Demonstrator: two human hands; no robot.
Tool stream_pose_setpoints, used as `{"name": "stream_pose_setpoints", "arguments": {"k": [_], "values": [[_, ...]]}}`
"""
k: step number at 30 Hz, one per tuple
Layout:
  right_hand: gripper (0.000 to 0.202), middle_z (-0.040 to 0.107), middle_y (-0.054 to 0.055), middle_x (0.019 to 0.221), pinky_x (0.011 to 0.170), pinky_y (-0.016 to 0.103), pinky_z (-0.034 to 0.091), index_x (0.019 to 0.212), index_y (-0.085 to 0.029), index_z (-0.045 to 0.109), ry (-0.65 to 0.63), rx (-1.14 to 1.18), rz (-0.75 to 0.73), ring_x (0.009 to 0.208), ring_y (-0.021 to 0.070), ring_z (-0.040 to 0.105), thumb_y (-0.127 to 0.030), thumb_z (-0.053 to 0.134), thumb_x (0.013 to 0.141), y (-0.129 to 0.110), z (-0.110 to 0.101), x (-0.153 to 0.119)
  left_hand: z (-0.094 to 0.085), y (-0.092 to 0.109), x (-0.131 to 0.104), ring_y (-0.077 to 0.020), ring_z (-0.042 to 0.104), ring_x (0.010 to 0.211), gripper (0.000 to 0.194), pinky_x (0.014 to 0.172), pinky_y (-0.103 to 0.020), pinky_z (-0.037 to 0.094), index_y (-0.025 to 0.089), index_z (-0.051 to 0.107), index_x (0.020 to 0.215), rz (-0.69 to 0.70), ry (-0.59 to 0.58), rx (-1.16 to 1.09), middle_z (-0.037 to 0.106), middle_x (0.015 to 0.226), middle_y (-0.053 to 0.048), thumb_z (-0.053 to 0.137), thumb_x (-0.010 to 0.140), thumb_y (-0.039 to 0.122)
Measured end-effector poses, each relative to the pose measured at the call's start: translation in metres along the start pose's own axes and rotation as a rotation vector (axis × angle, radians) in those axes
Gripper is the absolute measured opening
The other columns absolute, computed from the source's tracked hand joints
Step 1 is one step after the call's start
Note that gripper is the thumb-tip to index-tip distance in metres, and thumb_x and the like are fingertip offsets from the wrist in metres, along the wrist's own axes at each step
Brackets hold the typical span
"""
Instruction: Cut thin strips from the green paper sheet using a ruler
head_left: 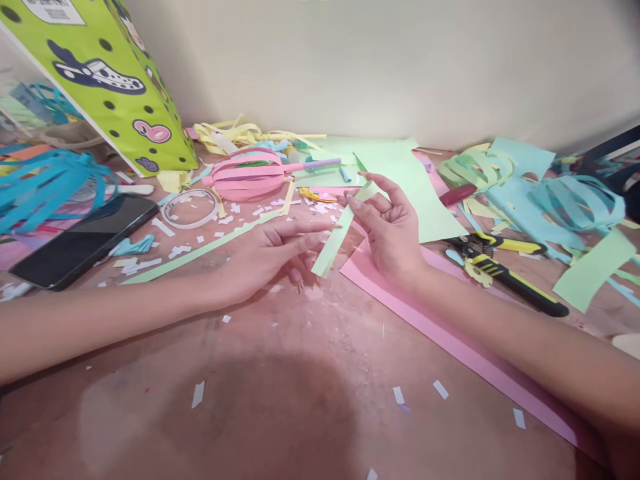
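- The pale green paper strip (329, 255) could crease or bow where our right hand (385, 223) pinches it, if thumb and finger press hard or twist.
- Its lower end could swing away from our left hand (267, 257), as only the upper part looks firmly held.
- The pink sheet (425, 310) under our right wrist could slide or wrinkle if that arm drags.
- Left of the grip, the long green strip (200, 252) could get brushed askew by our left wrist.
- Farther out, the pink paper lantern (250, 190) could dent if our left hand reaches over it carelessly.
- As for the held strip, our right thumb and fingers are closed on its upper part; the rest slants down and leftward from the pinch.
- Our left fingers are loosely curled, thumb and forefinger close together at the strip's left edge; we cannot tell whether they grip it.
- Beyond our right wrist lie the black-and-yellow pliers (520, 283), well apart from the strip.
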State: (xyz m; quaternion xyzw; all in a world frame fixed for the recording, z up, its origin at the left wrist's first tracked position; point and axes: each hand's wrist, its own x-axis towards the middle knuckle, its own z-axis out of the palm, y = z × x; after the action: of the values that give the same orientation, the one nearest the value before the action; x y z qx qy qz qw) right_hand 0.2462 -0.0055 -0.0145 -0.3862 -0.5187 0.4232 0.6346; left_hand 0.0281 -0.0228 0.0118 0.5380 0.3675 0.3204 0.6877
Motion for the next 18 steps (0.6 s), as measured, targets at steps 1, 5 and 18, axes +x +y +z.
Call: {"name": "stream_pose_setpoints", "arguments": {"k": [1, 5, 18], "values": [[0.045, 0.074, -0.001, 0.1, 0.119, 0.045, 0.055, 0.124, -0.033, 0.057, -0.004, -0.003, 0.006, 0.122, 0.022, 0.074, -0.034, 0.082, 0.086, 0.0, 0.0, 0.0, -0.001, -0.001, 0.0, -0.0124, 0.075, 0.061, 0.037, 0.056, -0.017, 0.057, 0.024, 0.081, 0.12, -0.007, -0.021, -0.01, 0.08, 0.083, -0.002, 0.087, 0.09, 0.044], [0.051, 0.072, 0.002, 0.114, 0.117, 0.043, 0.055, 0.124, -0.031, 0.054, -0.024, -0.018, 0.027, 0.126, 0.0218, 0.071, -0.03, 0.083, 0.083, 0.002, 0.001, 0.0, -0.004, -0.002, 0.001, -0.0091, 0.073, 0.061, 0.022, 0.053, -0.013, 0.052, 0.026, 0.086, 0.111, -0.013, -0.072, -0.04, 0.078, 0.078, -0.001, 0.087, 0.09, 0.033], [0.058, 0.054, 0.01, 0.158, 0.129, 0.055, 0.033, 0.15, -0.03, 0.046, -0.27, -0.722, -0.489, 0.153, 0.0284, 0.046, -0.023, 0.053, 0.093, -0.019, -0.007, -0.013, -0.01, -0.004, 0.002, -0.0124, 0.073, 0.062, 0.028, 0.05, -0.016, 0.052, 0.025, 0.075, 0.117, 0.014, -0.076, -0.066, 0.077, 0.082, 0.0, 0.084, 0.093, 0.035]]}}
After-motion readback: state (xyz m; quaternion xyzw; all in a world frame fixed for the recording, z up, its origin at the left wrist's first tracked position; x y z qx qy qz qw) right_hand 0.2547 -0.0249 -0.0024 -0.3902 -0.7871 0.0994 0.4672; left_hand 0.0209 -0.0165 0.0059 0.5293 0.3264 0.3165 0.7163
